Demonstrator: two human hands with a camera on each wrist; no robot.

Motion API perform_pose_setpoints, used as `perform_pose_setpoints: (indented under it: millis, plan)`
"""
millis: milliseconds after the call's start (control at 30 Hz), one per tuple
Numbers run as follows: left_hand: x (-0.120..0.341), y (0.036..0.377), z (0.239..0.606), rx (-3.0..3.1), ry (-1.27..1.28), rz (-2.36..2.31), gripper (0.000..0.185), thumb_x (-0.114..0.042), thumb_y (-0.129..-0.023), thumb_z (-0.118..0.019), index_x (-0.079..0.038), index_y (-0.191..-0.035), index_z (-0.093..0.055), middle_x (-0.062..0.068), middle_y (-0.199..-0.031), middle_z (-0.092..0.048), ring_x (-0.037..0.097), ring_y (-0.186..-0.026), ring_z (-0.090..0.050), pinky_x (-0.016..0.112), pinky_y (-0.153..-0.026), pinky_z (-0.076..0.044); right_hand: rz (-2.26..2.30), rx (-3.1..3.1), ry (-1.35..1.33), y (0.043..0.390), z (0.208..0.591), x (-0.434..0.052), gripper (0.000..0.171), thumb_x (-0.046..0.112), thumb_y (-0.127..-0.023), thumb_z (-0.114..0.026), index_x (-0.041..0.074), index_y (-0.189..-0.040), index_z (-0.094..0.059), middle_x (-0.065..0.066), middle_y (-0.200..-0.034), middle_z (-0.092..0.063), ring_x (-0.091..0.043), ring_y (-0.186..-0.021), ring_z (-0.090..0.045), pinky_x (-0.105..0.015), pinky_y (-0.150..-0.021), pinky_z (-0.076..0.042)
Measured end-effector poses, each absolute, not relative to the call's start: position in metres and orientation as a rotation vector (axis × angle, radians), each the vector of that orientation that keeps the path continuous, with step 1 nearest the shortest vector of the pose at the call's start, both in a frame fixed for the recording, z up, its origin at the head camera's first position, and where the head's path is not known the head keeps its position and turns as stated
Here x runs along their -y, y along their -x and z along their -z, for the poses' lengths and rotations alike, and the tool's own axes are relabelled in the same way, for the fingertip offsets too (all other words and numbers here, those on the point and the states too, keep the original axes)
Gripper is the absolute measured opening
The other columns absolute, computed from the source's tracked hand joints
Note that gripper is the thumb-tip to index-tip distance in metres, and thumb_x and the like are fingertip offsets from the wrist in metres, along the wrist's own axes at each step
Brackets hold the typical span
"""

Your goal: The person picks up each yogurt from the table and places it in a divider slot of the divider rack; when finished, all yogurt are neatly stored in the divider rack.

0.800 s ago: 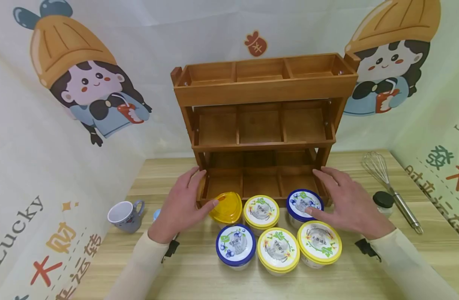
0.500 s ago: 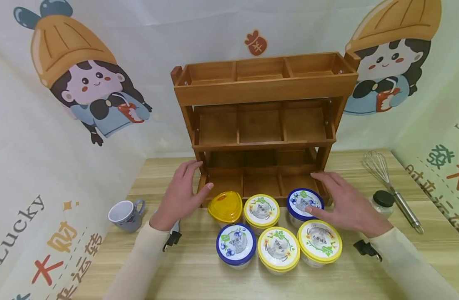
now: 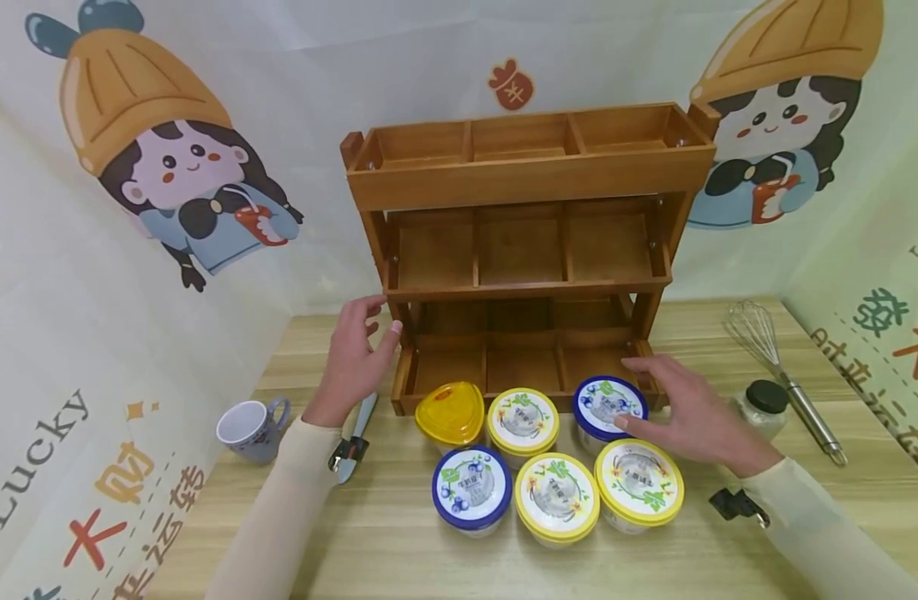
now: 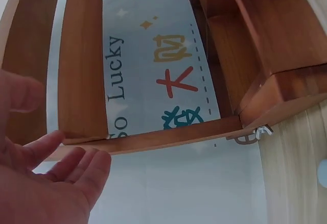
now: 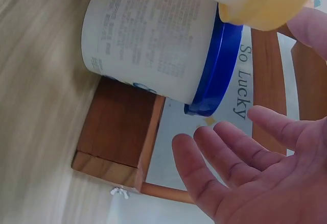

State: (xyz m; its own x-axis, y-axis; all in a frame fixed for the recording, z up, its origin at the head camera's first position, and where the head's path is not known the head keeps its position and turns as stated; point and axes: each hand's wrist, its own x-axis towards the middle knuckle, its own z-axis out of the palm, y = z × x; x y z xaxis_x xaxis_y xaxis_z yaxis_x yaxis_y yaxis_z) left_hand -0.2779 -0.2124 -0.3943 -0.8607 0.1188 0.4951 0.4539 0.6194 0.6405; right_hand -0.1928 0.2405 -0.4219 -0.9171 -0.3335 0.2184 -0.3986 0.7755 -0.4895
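My left hand (image 3: 357,358) is raised beside the left post of the brown three-tier wooden rack (image 3: 529,187), fingers loosely bent and holding nothing. In the left wrist view, those fingers overlap the rack's side frame (image 4: 153,140). My right hand (image 3: 691,412) hovers with spread fingers at the right of a blue-lidded tub (image 3: 607,406), the thumb over its lid's edge. From the right wrist, that tub's white wall (image 5: 148,40) shows past the extended fingers. Nearby stand another blue-lidded tub (image 3: 472,490), three yellow-lidded tubs (image 3: 524,423) and a container with an amber triangular lid (image 3: 451,414).
On the left stand a lilac mug (image 3: 252,431) and a pale blue-grey flat utensil (image 3: 364,417), partly behind my left wrist. A whisk (image 3: 785,375) and a black-capped jar (image 3: 765,408) lie to the right. A printed cloth (image 3: 428,67) hangs behind the rack.
My left hand has lifted off the amber-lidded container and moved back and left along the rack, uncovering the utensil. My right hand has shifted slightly down, away from the rack's right side.
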Motion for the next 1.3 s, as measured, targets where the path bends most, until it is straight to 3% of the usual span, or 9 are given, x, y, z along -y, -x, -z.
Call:
perform_pose_setpoints:
  millis: [167, 333, 667, 1300]
  plan:
    - [0.211, 0.294, 0.395, 2.337, 0.379, 1.286, 0.038, -0.016, -0.106, -0.059, 0.005, -0.137, -0.050, 0.023, -0.137, -0.052, 0.038, -0.132, -0.054, 0.055, -0.109, -0.053, -0.938, 2.821, -0.612, 0.195, 0.426, -0.241, 0.077, 0.042, -0.090, -0.084, 0.005, -0.150, -0.052, -0.018, -0.138, -0.063, -0.037, -0.120, -0.063, -0.053, -0.091, -0.061]
    - [0.211, 0.307, 0.397, 2.268, 0.273, 1.402, 0.035, -0.018, -0.109, -0.054, 0.002, -0.137, -0.050, 0.021, -0.139, -0.055, 0.035, -0.133, -0.056, 0.054, -0.109, -0.052, -0.980, 2.829, -0.603, 0.196, 0.431, -0.238, 0.078, 0.043, -0.089, -0.085, 0.007, -0.150, -0.053, -0.016, -0.138, -0.063, -0.036, -0.121, -0.062, -0.050, -0.091, -0.059]
    - [0.218, 0.328, 0.391, 2.258, 0.281, 1.514, 0.045, -0.026, -0.113, -0.048, -0.002, -0.151, -0.044, 0.016, -0.152, -0.052, 0.031, -0.134, -0.056, 0.051, -0.111, -0.050, -0.920, 2.882, -0.600, 0.199, 0.438, -0.231, 0.079, 0.048, -0.089, -0.082, 0.007, -0.150, -0.053, -0.021, -0.145, -0.059, -0.045, -0.128, -0.060, -0.068, -0.102, -0.051]
    - [0.218, 0.351, 0.378, 2.263, 0.304, 1.456, 0.041, -0.019, -0.111, -0.052, -0.003, -0.149, -0.049, 0.018, -0.150, -0.057, 0.030, -0.143, -0.054, 0.054, -0.111, -0.050, -0.866, 2.993, -0.524, 0.204, 0.437, -0.227, 0.092, 0.056, -0.082, -0.086, 0.004, -0.151, -0.053, -0.024, -0.144, -0.060, -0.044, -0.125, -0.061, -0.065, -0.102, -0.053]
